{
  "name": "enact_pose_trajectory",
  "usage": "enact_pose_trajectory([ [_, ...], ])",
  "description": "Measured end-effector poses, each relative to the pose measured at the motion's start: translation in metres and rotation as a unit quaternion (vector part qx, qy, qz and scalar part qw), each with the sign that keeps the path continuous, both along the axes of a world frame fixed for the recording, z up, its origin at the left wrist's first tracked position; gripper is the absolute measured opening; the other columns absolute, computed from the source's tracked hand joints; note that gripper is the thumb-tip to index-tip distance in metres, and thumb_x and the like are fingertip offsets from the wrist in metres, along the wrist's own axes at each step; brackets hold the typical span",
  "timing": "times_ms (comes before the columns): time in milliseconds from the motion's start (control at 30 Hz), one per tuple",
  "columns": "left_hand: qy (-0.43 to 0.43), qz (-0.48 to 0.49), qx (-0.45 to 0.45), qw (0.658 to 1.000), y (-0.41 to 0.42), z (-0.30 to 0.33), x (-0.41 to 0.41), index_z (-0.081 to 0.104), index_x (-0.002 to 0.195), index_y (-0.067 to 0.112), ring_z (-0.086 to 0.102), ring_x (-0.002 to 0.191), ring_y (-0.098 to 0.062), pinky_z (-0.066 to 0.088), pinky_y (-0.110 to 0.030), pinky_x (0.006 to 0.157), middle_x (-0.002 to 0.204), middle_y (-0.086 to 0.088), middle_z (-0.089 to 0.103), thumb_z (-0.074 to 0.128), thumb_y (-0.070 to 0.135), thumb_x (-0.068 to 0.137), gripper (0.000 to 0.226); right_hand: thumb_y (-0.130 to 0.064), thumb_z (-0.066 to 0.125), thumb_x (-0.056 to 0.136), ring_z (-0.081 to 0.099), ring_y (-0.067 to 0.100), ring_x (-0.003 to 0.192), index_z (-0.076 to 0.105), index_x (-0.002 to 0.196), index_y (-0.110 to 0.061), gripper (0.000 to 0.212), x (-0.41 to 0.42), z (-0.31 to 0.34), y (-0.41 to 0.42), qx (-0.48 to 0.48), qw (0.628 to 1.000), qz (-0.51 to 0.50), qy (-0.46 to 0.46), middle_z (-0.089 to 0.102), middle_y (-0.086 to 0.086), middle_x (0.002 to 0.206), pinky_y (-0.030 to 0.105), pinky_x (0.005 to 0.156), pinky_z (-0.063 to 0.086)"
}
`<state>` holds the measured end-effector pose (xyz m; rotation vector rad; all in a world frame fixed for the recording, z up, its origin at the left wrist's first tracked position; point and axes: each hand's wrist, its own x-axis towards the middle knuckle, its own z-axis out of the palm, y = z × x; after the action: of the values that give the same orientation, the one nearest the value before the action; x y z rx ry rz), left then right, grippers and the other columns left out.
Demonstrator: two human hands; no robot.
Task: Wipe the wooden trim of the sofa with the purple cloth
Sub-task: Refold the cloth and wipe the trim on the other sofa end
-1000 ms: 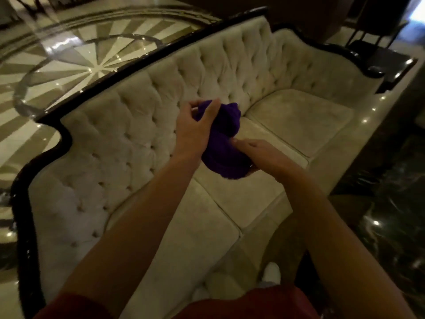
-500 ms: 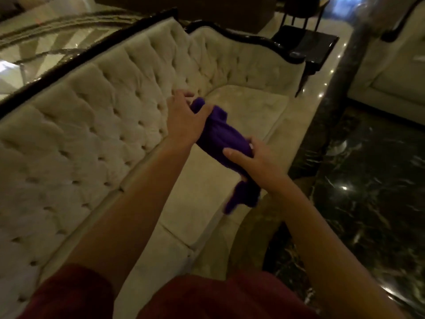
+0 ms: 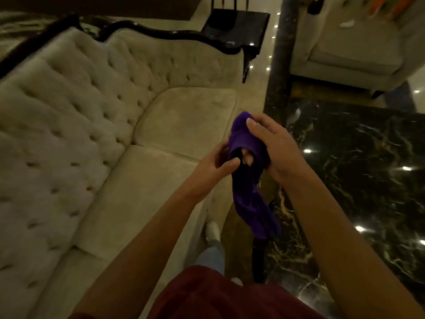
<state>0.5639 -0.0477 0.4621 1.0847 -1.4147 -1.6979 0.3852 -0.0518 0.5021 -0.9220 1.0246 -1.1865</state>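
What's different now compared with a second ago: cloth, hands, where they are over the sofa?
The purple cloth was a bunched ball a second ago; it now hangs long, a tail trailing down. The hands carried it from in front of the tufted backrest toward the front edge of the sofa. The right hand went from under the cloth to gripping its top. The left hand still holds it. No contact yet with the dark wooden trim.

open seat cushions [image 3: 184, 116] below dark trim [image 3: 174, 34]; side table [image 3: 234, 21] crowds its far end
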Motion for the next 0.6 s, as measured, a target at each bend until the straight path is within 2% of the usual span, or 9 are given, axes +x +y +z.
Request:
enact_pose_trajectory([
  [67,0.001,-0.012,-0.001,1.000,-0.027,0.001,-0.017,0.058,0.132,0.008,0.068,0.118,-0.017,0.055,-0.034,0.098,0.120,0.000,0.073,0.082,0.057,0.077,0.078,-0.031,0.064,0.101,0.076,0.020,0.086,0.073,0.117,-0.026,0.019,-0.009,0.013,-0.030,-0.012,0.998,-0.011,-0.056,0.077,0.006,0.101,0.029,0.074,0.061],
  [200,-0.020,-0.059,-0.044,0.997,-0.079,0.016,-0.047,0.075,0.105,0.038,0.078,0.096,-0.017,0.061,-0.027,0.081,0.100,0.002,0.082,0.078,0.039,0.083,0.022,-0.022,0.061,0.102,0.077,0.018,0.099,0.074,0.115,-0.028,0.019,-0.022,0.050,-0.084,-0.039,0.998,-0.025,-0.046,0.079,-0.004,0.108,0.034,0.080,0.063],
  [300,-0.064,-0.032,-0.065,0.995,-0.122,0.017,-0.059,0.074,0.101,0.021,0.077,0.083,-0.027,0.062,-0.042,0.075,0.092,-0.008,0.081,0.081,0.033,0.088,0.019,-0.014,0.058,0.100,0.073,0.018,0.107,0.073,0.113,-0.028,0.024,-0.036,0.069,-0.117,-0.081,0.992,-0.049,-0.087,0.077,-0.002,0.112,0.036,0.091,0.060],
  [367,-0.081,-0.009,-0.054,0.995,-0.152,0.011,-0.066,0.070,0.094,0.015,0.073,0.075,-0.031,0.060,-0.045,0.068,0.084,-0.014,0.077,0.075,0.020,0.088,0.009,-0.008,0.057,0.098,0.069,0.023,0.113,0.071,0.114,-0.025,0.027,-0.047,0.078,-0.137,-0.105,0.985,-0.047,-0.125,0.073,0.002,0.117,0.041,0.097,0.057],
  [400,-0.089,0.005,-0.053,0.995,-0.170,0.008,-0.069,0.068,0.090,0.017,0.073,0.071,-0.027,0.059,-0.042,0.063,0.078,-0.007,0.078,0.071,0.013,0.088,0.005,-0.007,0.059,0.095,0.066,0.026,0.115,0.071,0.113,-0.024,0.027,-0.055,0.081,-0.147,-0.117,0.983,-0.049,-0.136,0.070,0.004,0.118,0.044,0.101,0.055],
  [467,-0.106,0.048,-0.060,0.991,-0.205,0.007,-0.078,0.066,0.088,0.031,0.072,0.068,-0.003,0.056,-0.021,0.057,0.076,0.014,0.076,0.065,0.004,0.089,0.027,-0.009,0.059,0.091,0.057,0.033,0.117,0.069,0.109,-0.021,0.024,-0.077,0.085,-0.164,-0.113,0.980,-0.045,-0.160,0.064,0.009,0.116,0.050,0.105,0.047],
  [500,-0.108,0.080,-0.057,0.989,-0.226,0.008,-0.082,0.065,0.092,0.037,0.072,0.073,0.001,0.055,-0.016,0.060,0.080,0.016,0.076,0.064,0.005,0.092,0.032,-0.010,0.058,0.091,0.054,0.033,0.116,0.066,0.107,-0.018,0.020,-0.090,0.079,-0.172,-0.103,0.981,-0.045,-0.159,0.061,0.010,0.113,0.048,0.106,0.044],
  [533,-0.096,0.113,-0.052,0.988,-0.247,0.009,-0.088,0.065,0.096,0.040,0.073,0.081,0.002,0.057,-0.016,0.067,0.088,0.014,0.076,0.062,0.009,0.095,0.032,-0.011,0.056,0.092,0.055,0.028,0.112,0.063,0.106,-0.016,0.016,-0.105,0.067,-0.179,-0.067,0.985,-0.071,-0.141,0.060,0.009,0.108,0.039,0.105,0.042],
  [600,-0.049,0.159,-0.049,0.985,-0.292,0.017,-0.100,0.069,0.106,0.038,0.074,0.098,-0.009,0.061,-0.027,0.084,0.106,0.005,0.076,0.060,0.015,0.101,0.026,-0.016,0.060,0.097,0.063,0.011,0.101,0.063,0.109,-0.012,0.014,-0.134,0.031,-0.196,-0.009,0.977,-0.197,-0.078,0.067,0.005,0.099,0.019,0.099,0.042],
])
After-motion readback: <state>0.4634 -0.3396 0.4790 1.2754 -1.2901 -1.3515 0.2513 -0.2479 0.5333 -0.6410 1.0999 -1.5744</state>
